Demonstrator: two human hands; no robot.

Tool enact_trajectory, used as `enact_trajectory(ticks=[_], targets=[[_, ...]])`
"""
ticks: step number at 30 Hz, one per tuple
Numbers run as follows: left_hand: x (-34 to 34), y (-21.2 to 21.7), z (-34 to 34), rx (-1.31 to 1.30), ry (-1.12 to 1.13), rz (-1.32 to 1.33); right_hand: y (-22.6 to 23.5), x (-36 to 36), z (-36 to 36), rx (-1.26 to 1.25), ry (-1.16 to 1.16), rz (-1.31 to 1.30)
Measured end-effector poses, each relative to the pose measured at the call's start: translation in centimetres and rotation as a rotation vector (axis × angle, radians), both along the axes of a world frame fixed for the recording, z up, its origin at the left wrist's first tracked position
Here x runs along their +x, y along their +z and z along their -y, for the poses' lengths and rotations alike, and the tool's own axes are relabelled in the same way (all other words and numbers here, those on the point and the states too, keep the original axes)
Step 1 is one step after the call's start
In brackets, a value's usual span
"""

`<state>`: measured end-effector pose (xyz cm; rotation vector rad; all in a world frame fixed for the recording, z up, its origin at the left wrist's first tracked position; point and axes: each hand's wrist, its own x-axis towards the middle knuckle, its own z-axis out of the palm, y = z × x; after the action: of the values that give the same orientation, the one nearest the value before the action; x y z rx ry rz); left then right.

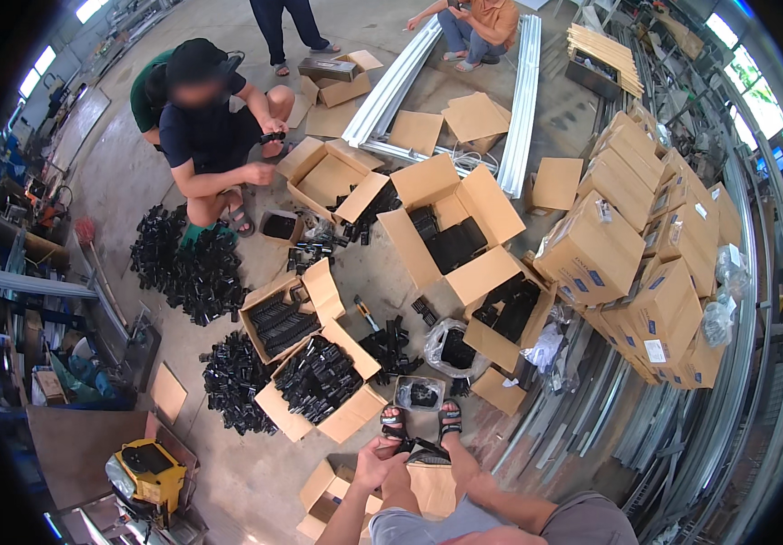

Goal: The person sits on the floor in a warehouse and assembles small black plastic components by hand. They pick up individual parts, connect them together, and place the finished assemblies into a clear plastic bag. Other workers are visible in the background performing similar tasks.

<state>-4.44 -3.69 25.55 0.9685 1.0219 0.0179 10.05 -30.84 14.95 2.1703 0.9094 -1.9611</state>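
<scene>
Far left, a yellow machine [157,477] with a black top is noted on the floor. Farther back, 2 adjoining heaps of black parts [201,277] are spread on the concrete. Behind these, a co-worker [210,136] in a dark cap and shirt is seen crouched; a small black piece [272,137] is held in 1 of that person's hands. Nearer, another pile of black parts [235,386] is heaped against 2 open cartons: the farther carton [255,320] is packed with parts in rows, the nearer carton [284,420] is filled loosely.

At lower centre, the left hand [377,463] is closed, and a black part [417,445] is pinched at its left end by the bent fingers. The part is held above the wearer's sandalled feet, just in front of the shins. The right hand cannot be made out; whether it is spread or closed cannot be told.

Just beyond the feet, a clear-lined container [401,394] is partly filled with black pieces. Farther back, a large open carton [411,252] and, to its right, a smaller carton [491,343] are seen with black parts inside. At right, closed cartons [605,238] are stacked beside long metal strips [573,427].
</scene>
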Motion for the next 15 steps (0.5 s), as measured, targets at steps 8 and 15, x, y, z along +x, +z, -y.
enact_trajectory(ticks=[8,15], targets=[[2.4,-9.5,-2.1,0.02,0.145,0.132,-2.6,3.1,-4.7,-0.015,-0.692,-0.253],[7.1,-17.5,-7.4,0.137,0.072,0.156,-11.3,11.3,-16.1,0.225,-0.855,-0.421]])
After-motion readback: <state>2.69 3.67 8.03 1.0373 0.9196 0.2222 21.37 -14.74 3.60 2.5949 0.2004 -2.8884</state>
